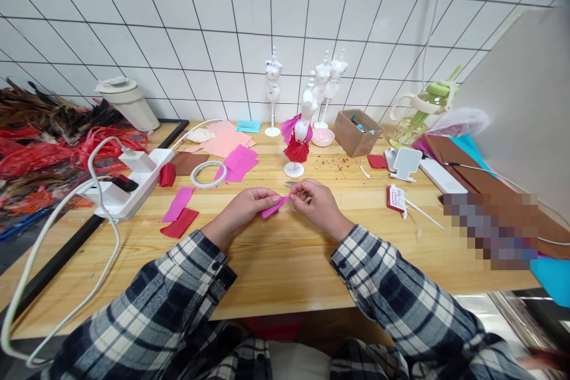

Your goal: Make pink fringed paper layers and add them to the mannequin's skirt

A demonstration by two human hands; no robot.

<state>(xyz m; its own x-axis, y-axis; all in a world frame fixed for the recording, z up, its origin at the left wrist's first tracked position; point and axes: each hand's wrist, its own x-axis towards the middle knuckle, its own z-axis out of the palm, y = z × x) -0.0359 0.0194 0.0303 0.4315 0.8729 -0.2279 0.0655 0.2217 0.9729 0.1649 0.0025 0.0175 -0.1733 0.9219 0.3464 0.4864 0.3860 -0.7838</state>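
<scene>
Between my two hands is a small gathered piece of magenta crepe paper [274,208], held just above the wooden table. My left hand [246,208] pinches it between thumb and fingers from the left. At its upper right end, the fingertips of my right hand [314,202] are closed on the paper. Just behind my fingers lies a pair of scissors [290,184], mostly hidden by my right hand. Beyond them stands a white mini mannequin [309,104] on a round base, wearing a red ruffled skirt [297,149] with magenta paper at its side.
To the left lie magenta sheets [240,163], red paper [179,224], a tape roll [209,174] and a power strip [133,184] with looping cables. Other mannequins [273,92], a pink bowl [323,137] and a cardboard box [357,133] stand behind. A phone stand [405,164] and bottle [418,113] are right.
</scene>
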